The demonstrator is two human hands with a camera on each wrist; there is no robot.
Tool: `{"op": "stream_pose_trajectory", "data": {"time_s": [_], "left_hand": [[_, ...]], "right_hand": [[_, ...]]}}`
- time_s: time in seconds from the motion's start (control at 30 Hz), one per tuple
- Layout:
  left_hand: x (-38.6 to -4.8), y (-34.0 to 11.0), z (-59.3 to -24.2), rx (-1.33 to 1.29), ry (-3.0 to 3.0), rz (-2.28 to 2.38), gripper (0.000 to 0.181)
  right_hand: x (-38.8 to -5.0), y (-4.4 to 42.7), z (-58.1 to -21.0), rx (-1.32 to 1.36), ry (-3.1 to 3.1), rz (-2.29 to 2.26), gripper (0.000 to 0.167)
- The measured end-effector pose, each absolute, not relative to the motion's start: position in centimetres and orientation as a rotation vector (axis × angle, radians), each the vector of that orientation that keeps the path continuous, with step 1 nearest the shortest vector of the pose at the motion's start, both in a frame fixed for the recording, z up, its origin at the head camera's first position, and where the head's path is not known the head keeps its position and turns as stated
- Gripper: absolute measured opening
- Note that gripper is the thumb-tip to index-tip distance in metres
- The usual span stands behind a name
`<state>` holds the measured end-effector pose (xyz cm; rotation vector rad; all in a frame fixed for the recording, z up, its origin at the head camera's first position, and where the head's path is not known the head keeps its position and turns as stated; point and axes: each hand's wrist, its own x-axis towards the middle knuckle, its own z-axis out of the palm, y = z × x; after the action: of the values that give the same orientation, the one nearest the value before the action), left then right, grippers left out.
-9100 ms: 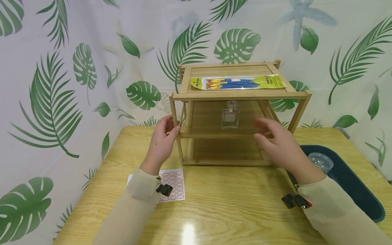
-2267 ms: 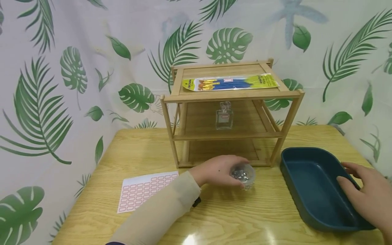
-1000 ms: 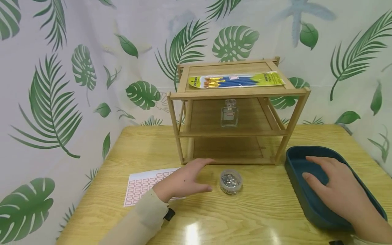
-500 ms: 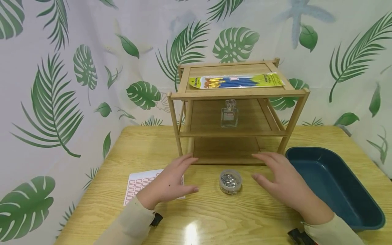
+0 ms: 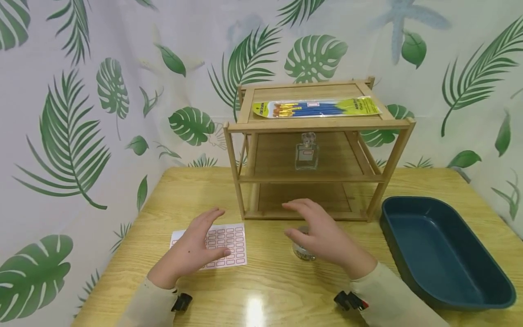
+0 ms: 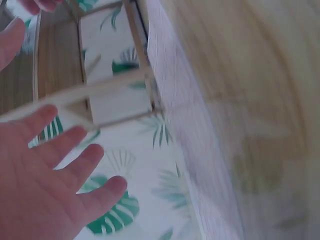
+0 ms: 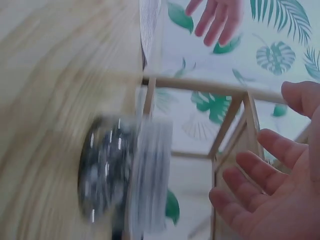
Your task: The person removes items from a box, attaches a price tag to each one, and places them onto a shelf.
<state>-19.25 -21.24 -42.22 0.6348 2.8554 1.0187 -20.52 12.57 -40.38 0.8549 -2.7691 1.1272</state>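
A small clear jar [image 5: 303, 252] holding shiny silvery bits stands on the table before the wooden rack. My right hand [image 5: 324, 238] hovers by it with parted fingers and hides most of it from above. Seen from the right wrist, the jar [image 7: 107, 170] is blurred and apart from the open palm [image 7: 280, 200]. My left hand [image 5: 189, 250], thumb and fingers spread and holding nothing, is over a white sheet of red-framed labels [image 5: 234, 245], covering part of it. The left wrist view shows those spread fingers [image 6: 82, 170] too.
The three-level wooden rack [image 5: 310, 178] stands at the back. On its top lies a packet of paintbrushes [image 5: 316, 108]; a glass perfume bottle [image 5: 307, 156] stands on the middle shelf. A dark blue basin [image 5: 449, 254] sits at the right.
The jar, in the basin at first, was held by my left hand, then let go on the table. My left hand has drawn back left; my right hand has moved left from the basin to the jar.
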Motion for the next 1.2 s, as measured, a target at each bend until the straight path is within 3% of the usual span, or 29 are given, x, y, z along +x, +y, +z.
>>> {"op": "stream_pose_trajectory", "data": {"time_s": [0.6, 0.9, 1.2], "left_hand": [[-20.1, -27.5, -43.8, 0.323, 2.774, 1.114, 0.092], [-20.8, -30.7, -45.5, 0.322, 2.706, 1.136, 0.091], [-20.7, -30.9, -46.2, 0.369, 2.761, 1.019, 0.092]], "right_hand": [[-22.9, 3.1, -43.9, 0.933, -2.969, 1.230, 0.066], [-24.3, 1.5, -45.3, 0.824, -3.021, 1.297, 0.068], [-25.0, 0.7, -46.3, 0.846, -3.088, 1.172, 0.075]]}}
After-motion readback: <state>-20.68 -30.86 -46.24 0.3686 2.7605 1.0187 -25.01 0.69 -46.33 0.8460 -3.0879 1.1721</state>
